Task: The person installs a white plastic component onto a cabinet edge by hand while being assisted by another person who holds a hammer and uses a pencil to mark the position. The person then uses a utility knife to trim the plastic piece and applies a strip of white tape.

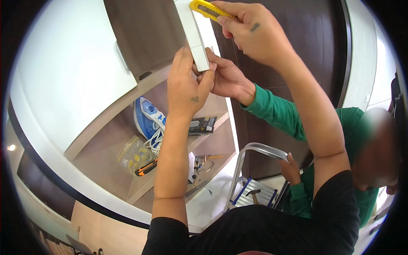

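Observation:
My right hand (pixel 250 32) grips a yellow box cutter (pixel 204 7) against the upper part of a narrow white strip (pixel 191 25), which looks like a trunking section, at the top of the view. My left hand (pixel 187 85) holds the lower end of that strip, its fingertips partly hidden behind it. A co-worker's hand (pixel 229 78) in a green sleeve (pixel 272 110) also holds the strip's lower end from the right, beside my left fingers.
Shelves (pixel 97 178) below hold a blue-white iron (pixel 146 119), a bag (pixel 129 155), an orange-black cutter (pixel 144 168) and small tools. A white door (pixel 72 72) stands left. The co-worker (pixel 361 191) grips an aluminium stepladder (pixel 255 146) with a hammer (pixel 253 195) on it.

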A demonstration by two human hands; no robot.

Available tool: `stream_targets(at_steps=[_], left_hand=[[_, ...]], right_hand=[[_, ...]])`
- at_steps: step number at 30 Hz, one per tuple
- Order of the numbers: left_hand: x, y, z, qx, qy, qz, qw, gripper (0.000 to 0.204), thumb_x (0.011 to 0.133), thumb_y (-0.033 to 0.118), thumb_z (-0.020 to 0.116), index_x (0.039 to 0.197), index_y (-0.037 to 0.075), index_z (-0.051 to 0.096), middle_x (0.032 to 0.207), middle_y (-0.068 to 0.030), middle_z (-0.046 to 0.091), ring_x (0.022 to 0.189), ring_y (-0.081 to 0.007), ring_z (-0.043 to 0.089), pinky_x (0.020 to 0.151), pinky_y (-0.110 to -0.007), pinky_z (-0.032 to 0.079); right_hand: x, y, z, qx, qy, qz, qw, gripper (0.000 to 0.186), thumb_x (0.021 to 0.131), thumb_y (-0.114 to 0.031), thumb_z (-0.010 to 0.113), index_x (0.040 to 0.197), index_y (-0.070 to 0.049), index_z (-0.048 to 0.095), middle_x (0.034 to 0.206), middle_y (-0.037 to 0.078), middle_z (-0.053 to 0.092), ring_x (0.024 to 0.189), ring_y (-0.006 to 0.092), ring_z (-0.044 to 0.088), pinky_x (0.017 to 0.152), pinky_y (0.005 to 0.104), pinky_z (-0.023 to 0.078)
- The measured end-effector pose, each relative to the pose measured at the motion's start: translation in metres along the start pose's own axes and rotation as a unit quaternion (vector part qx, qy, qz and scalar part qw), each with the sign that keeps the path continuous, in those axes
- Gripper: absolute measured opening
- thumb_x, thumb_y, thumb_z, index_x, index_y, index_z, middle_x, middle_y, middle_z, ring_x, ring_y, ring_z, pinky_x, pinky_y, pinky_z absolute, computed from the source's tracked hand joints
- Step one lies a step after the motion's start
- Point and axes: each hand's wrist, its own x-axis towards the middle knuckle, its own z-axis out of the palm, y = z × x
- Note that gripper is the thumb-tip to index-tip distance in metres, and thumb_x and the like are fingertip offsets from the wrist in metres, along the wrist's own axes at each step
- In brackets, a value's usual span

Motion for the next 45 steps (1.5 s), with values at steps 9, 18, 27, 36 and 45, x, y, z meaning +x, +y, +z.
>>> stream_targets(at_steps=[9,18,27,36,45], left_hand=[[0.002,0.008,-0.002,-0.001,-0.012,-0.039,0.999,0.055,0.084,0.011,0.075,0.135,-0.002,0.059,0.118,-0.0195,0.066,0.096,-0.0332,0.067,0.082,-0.040,0.055],[0.000,-0.004,0.009,0.055,0.022,0.034,0.998,0.052,0.083,0.008,0.076,0.132,-0.003,0.062,0.120,-0.0181,0.067,0.097,-0.0315,0.068,0.086,-0.039,0.055],[-0.005,-0.006,0.001,0.014,-0.003,-0.070,0.997,0.050,0.087,0.004,0.073,0.134,-0.004,0.060,0.118,-0.0139,0.067,0.102,-0.0226,0.068,0.088,-0.034,0.054],[-0.011,0.002,0.004,-0.040,0.013,-0.143,0.989,0.052,0.093,0.002,0.068,0.142,-0.005,0.053,0.125,-0.0122,0.066,0.110,-0.0179,0.065,0.094,-0.031,0.053],[-0.009,-0.008,0.001,-0.011,-0.010,-0.098,0.995,0.043,0.092,0.005,0.069,0.133,-0.005,0.058,0.120,-0.0124,0.065,0.108,-0.0191,0.065,0.094,-0.032,0.051]], right_hand=[[-0.034,0.003,0.009,0.199,-0.037,0.088,0.975,0.043,0.106,-0.014,0.056,0.146,0.000,0.056,0.081,0.002,0.063,0.060,0.0066,0.058,0.055,0.0215,0.049],[-0.043,0.022,0.016,0.258,-0.046,0.078,0.962,0.040,0.104,-0.011,0.057,0.142,0.002,0.060,0.081,0.001,0.064,0.062,0.0054,0.055,0.056,0.0206,0.047],[-0.061,0.022,0.027,0.376,-0.050,0.125,0.917,0.032,0.108,-0.015,0.053,0.134,0.002,0.061,0.078,0.001,0.064,0.058,0.0050,0.057,0.055,0.0219,0.049],[-0.073,0.033,0.036,0.487,-0.045,0.158,0.858,0.049,0.108,-0.013,0.052,0.154,-0.001,0.044,0.075,0.002,0.057,0.058,0.0086,0.055,0.057,0.0233,0.048],[-0.079,0.039,0.027,0.541,-0.133,0.104,0.824,0.070,0.101,0.002,0.052,0.165,-0.002,0.022,0.107,0.008,0.061,0.084,0.0127,0.061,0.081,0.0271,0.056]])
